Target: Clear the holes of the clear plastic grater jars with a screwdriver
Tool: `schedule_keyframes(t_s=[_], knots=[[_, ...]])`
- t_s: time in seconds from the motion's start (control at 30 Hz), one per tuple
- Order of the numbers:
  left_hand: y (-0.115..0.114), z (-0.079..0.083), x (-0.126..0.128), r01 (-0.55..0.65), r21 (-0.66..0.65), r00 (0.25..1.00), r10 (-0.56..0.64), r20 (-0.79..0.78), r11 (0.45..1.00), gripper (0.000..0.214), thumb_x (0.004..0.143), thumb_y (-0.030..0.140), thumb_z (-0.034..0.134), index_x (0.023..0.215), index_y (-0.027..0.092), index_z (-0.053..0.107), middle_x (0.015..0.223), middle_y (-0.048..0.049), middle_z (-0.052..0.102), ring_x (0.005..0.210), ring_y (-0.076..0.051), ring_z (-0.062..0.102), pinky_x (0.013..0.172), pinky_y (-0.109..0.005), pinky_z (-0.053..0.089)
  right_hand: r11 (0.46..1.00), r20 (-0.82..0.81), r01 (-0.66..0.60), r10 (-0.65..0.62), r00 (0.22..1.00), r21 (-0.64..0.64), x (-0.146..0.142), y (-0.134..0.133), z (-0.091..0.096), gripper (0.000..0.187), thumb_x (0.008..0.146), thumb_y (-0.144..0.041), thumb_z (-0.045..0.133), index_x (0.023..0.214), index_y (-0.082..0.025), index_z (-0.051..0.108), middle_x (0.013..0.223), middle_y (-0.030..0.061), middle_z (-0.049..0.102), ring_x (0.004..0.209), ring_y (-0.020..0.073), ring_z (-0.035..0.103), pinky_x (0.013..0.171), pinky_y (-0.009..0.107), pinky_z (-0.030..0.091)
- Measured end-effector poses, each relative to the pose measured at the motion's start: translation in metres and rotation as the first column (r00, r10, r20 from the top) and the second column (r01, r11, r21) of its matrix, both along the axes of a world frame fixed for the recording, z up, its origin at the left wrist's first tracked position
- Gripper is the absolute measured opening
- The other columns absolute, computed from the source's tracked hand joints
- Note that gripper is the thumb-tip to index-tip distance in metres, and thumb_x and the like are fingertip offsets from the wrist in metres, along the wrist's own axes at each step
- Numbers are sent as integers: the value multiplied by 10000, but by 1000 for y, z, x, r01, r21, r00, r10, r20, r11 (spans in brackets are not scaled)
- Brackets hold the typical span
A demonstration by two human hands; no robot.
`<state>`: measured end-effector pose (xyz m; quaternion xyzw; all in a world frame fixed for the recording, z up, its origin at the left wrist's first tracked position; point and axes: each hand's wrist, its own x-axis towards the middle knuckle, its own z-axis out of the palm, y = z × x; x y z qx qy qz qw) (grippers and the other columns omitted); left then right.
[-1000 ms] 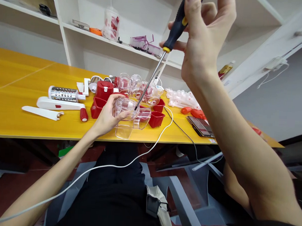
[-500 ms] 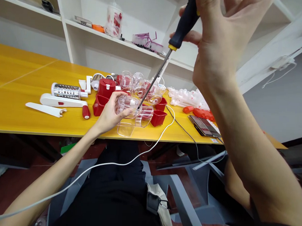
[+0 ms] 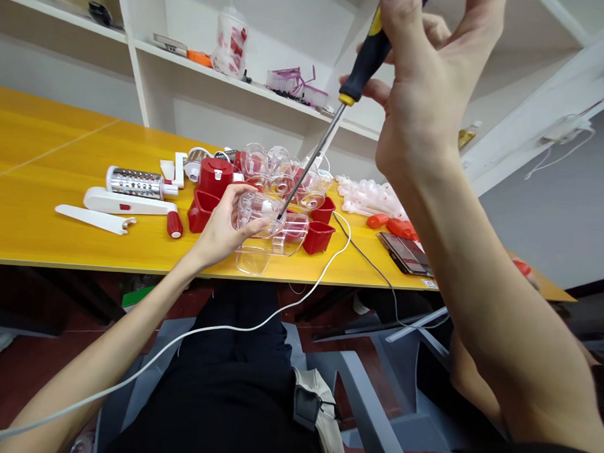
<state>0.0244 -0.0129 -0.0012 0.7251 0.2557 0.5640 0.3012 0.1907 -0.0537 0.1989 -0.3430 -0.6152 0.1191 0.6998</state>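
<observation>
My left hand grips a clear plastic housing that rests on the yellow table near its front edge. My right hand is raised high and shut around the black and yellow handle of a long screwdriver. The steel shaft slants down to the left, and its tip sits inside the top of the clear housing. Red plastic cups stand right beside the housing.
Behind the housing lie more clear housings, a red block, a metal grater drum and white handles. White small parts, red pieces and a phone lie to the right. A white cable hangs over the table edge. Shelves stand behind.
My right hand has shifted its fingers on the screwdriver handle, which appears to turn. The tip stays in the clear housing and my left hand has not moved.
</observation>
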Motion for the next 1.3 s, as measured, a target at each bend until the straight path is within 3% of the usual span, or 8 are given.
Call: schedule_keyframes(t_s=[0.23,0.43,0.57,0.67,0.8,0.87,1.07,1.3], knots=[[0,0,0,-3,6,1000,3,-14,1000,651,776,651,689,1215,219,479,1250,-101,596,1209,-285,590,1064,-448,477,990,79,-138,134,988,38,2,6,0,312,1002,-248,326,1297,-346,348,824,-93,661,814,121,746,527,178,582],[0,0,0,17,-13,1000,-17,-2,1000,651,770,639,700,1219,226,474,1268,-105,585,1223,-282,579,1075,-446,468,983,89,114,-127,988,145,0,6,1,648,843,-283,729,1372,-329,360,724,-98,593,902,133,729,549,106,543],[1,-1,0,24,-22,1000,-24,3,999,645,771,629,709,1218,227,476,1249,-103,593,1185,-278,605,1057,-440,482,995,71,-44,38,997,92,-1,4,-4,359,953,-289,527,1292,-338,418,890,-74,684,932,137,743,626,177,615],[2,-2,0,7,9,1000,-7,-5,1000,656,769,656,698,1216,230,477,1251,-104,596,1206,-286,593,1049,-435,486,991,67,-104,99,993,80,-6,1,-7,313,980,-249,381,1274,-354,357,878,-96,671,990,119,737,643,169,619],[1,-2,0,-2,14,1000,2,-5,1000,650,772,659,694,1212,229,483,1254,-104,600,1233,-290,577,1054,-434,481,987,98,74,-89,991,146,-9,-1,-6,464,854,-334,638,1248,-324,394,1094,-105,676,956,121,731,601,143,599],[1,-1,0,1,5,1000,-1,1,1000,654,765,659,698,1207,227,484,1250,-104,602,1229,-291,579,1056,-437,479,984,126,73,-94,988,164,-8,-1,-5,486,804,-329,687,1215,-294,431,1225,-96,649,924,118,729,585,147,606],[0,0,0,36,-15,999,-35,7,999,654,768,629,711,1217,216,473,1231,-111,608,1171,-280,611,1031,-435,496,994,69,-72,67,995,85,-1,9,-7,506,845,-220,583,1289,-260,344,735,-93,599,666,149,713,435,213,585],[0,0,0,57,-22,998,-56,13,998,650,766,630,710,1211,225,466,1220,-106,611,1155,-274,618,1025,-439,500,1000,-146,-29,27,989,-8,20,31,-12,452,788,-230,597,1174,-322,381,733,-78,528,756,212,738,489,289,601]])
